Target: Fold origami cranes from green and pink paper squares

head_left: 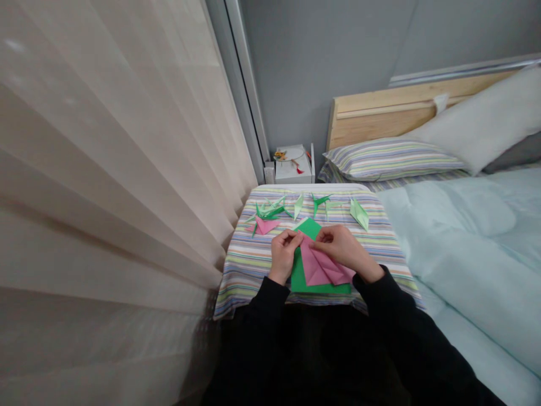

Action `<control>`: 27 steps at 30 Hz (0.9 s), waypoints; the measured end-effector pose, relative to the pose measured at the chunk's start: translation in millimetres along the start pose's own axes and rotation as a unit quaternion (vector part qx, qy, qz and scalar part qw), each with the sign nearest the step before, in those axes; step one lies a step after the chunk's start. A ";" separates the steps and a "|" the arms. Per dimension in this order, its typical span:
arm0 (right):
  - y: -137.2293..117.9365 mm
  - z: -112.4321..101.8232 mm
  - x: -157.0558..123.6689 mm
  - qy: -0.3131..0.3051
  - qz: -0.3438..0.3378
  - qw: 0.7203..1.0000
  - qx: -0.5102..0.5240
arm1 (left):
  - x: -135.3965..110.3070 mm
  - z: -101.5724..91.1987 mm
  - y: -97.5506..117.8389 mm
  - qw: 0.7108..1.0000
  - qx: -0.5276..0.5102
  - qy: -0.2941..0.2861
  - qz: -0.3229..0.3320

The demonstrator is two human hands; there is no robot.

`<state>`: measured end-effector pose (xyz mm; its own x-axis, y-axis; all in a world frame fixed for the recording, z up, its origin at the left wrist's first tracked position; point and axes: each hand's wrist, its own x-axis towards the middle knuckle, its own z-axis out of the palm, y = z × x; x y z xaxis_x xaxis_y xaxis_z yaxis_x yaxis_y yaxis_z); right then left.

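A partly folded pink paper [320, 267] lies on top of a dark green sheet [301, 276] on a small table covered with striped cloth [249, 259]. My left hand [284, 252] pinches the pink paper's upper left corner, fingers curled. On the paper's top edge my right hand [341, 248] is also closed, pressing a fold. Both hands sit close together over the paper.
Several folded green paper shapes [270, 211] and a pink one [265, 225] lie at the table's far side. A bed with a light blue duvet [465, 242] and striped pillow [389, 158] is on the right, a curtain [118, 169] on the left, a white nightstand [292, 164] behind.
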<state>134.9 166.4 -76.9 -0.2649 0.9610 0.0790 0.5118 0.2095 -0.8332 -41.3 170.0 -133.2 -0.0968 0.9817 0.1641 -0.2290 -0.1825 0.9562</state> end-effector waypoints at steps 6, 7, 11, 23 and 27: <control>-17.2 -2.8 -5.2 0.022 -0.060 0.997 0.035 | -11.8 7.8 19.0 0.998 -0.053 -0.012 -0.008; -22.0 -4.8 -7.0 0.027 -0.071 0.996 0.037 | -14.8 9.9 24.9 0.997 -0.075 -0.016 -0.007; -43.3 -15.2 -18.4 0.038 -0.092 0.994 0.040 | -24.4 14.3 50.5 0.993 -0.092 -0.067 -0.003; -87.5 -31.1 -50.8 0.061 -0.116 0.991 0.034 | -42.6 21.5 95.1 0.994 -0.088 -0.054 0.034; -93.3 -33.3 -54.0 0.055 -0.119 0.990 0.043 | -45.0 22.3 98.8 0.995 -0.075 -0.039 0.044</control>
<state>128.6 100.9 14.8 -0.2775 0.9007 0.3344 0.3720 0.4216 -0.8270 -38.0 109.1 -40.8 -0.0494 0.9617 0.2697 -0.3646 -0.2687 0.8915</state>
